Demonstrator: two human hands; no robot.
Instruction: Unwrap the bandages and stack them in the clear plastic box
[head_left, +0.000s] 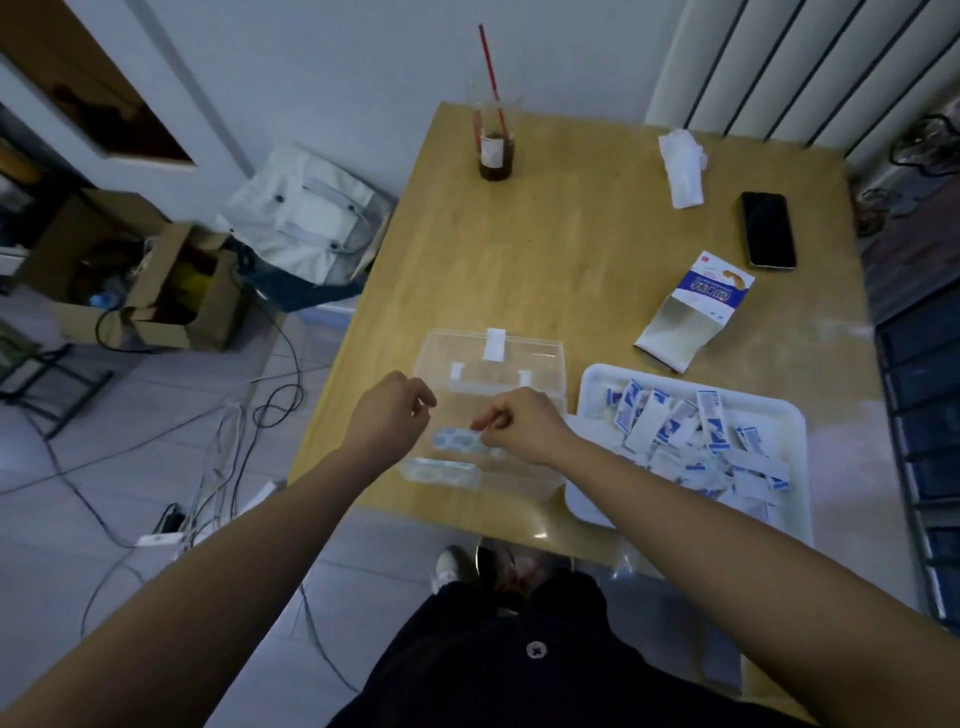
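Note:
A clear plastic box (540, 358) with its lid up stands on the wooden table, near the front edge. Both my hands hover over it. My right hand (519, 421) pinches one end of an unwrapped bandage (456, 440) that lies across the inside of the box. My left hand (392, 410) is just left of it, fingers curled, and I cannot tell if it holds anything. More bandages (441, 470) lie at the box's near side. To the right, a white tray (675, 382) holds several wrapped bandages (691, 441) in blue and white wrappers.
An opened bandage carton (691, 306) lies behind the tray. A dark phone (768, 229), a crumpled tissue (683, 166) and a cup with a red straw (496, 140) sit farther back. Cables, cardboard boxes and a bag are on the floor to the left.

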